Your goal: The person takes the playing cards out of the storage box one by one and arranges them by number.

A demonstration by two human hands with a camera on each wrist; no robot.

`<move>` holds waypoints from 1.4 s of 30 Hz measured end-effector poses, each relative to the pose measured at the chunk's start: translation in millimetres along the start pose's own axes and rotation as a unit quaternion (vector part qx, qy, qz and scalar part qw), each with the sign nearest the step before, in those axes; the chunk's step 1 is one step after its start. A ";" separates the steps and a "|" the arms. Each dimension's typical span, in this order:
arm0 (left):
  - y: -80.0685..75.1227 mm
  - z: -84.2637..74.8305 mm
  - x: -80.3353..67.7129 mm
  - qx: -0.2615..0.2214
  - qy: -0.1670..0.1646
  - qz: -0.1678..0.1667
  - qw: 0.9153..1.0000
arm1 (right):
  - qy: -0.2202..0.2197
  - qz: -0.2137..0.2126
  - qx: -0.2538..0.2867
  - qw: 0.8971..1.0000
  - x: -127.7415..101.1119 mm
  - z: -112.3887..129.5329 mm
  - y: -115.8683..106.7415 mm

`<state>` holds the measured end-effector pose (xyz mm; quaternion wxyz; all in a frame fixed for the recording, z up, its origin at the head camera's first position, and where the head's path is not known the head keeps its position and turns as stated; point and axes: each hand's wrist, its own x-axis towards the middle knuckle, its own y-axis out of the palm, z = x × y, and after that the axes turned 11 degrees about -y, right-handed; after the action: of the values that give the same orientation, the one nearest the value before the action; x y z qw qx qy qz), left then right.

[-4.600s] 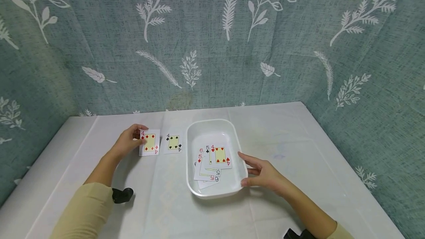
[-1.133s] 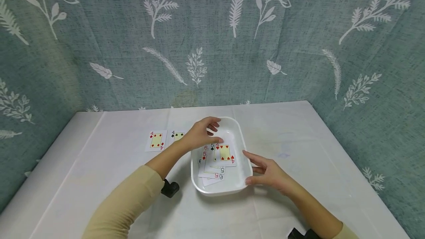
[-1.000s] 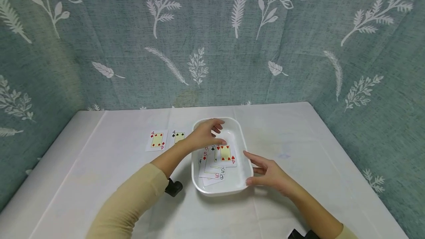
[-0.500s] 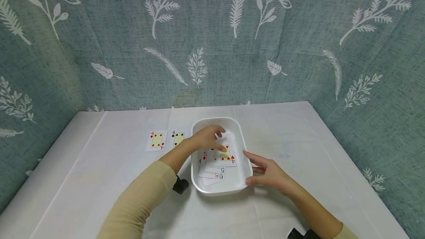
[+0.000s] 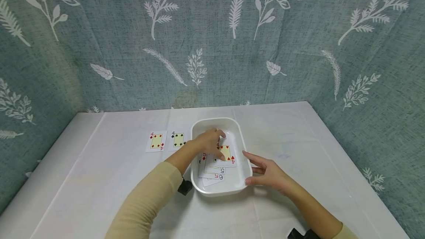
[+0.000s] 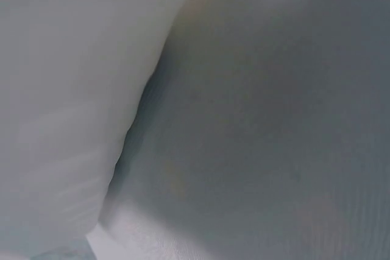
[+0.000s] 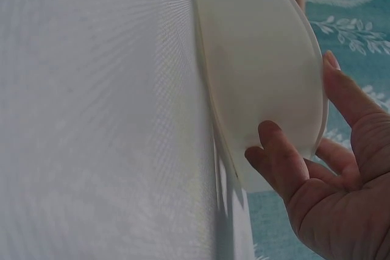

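A white tray (image 5: 215,120) sits mid-table and holds several overlapping face-up cards, with a four of hearts (image 5: 227,153) on top. My left hand (image 5: 217,145) reaches into the tray. Its curled fingers cover that card's top-left corner and its thumb lies at the card's left edge. My right hand (image 5: 257,169) rests against the tray's right side, fingers straight, thumb at the near corner. In the right wrist view the right hand (image 7: 329,175) touches the tray's outer wall (image 7: 256,59). The left wrist view shows only blurred white and grey.
A four of diamonds (image 5: 156,141) and a four of spades (image 5: 178,139) lie face up side by side, left of the tray. A white cloth (image 5: 299,150) covers the table. A leaf-patterned curtain (image 5: 212,47) hangs close behind and to both sides.
My left hand left the four of diamonds, crossed to the tray and came down onto the four of hearts. The right hand stayed against the tray's side.
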<state>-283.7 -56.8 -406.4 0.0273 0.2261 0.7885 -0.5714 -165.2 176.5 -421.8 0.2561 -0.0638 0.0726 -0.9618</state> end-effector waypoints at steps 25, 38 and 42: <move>0.4 0.9 8.1 -0.135 0.069 -0.034 0.988 | 0.001 -0.003 0.007 1.000 1.3 -1.5 -1.4; -9.2 5.1 4.9 -0.224 0.075 0.014 0.972 | 0.001 -0.003 -0.005 1.000 0.1 -1.2 -1.9; -15.0 5.3 -1.1 -0.256 0.069 0.028 0.964 | 0.003 -0.003 -0.009 1.000 1.0 -1.1 -1.2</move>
<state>-289.7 -65.7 -394.6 0.0459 0.2725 0.9016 -0.3328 -166.8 177.1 -422.6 0.2521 -0.0636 0.0818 -0.9621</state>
